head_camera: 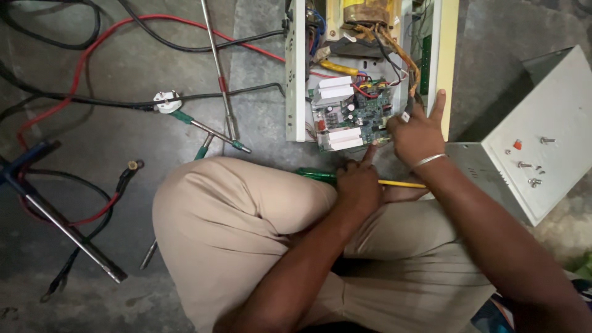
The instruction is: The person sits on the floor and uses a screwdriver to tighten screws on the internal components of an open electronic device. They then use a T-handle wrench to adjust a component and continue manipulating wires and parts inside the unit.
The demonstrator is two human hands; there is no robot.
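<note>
Mid-inspection, I judge: my left hand (pixel 357 185) points one finger at the circuit board (pixel 357 117); right hand (pixel 419 132) open, braced on the case (pixel 296 74). Next needs a gentle touch.

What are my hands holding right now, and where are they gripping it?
Nothing is clearly held. The left hand points a finger at the circuit board; the right hand rests against its right edge.

two hands (pixel 361 185), one circuit board (pixel 361 114)
</note>
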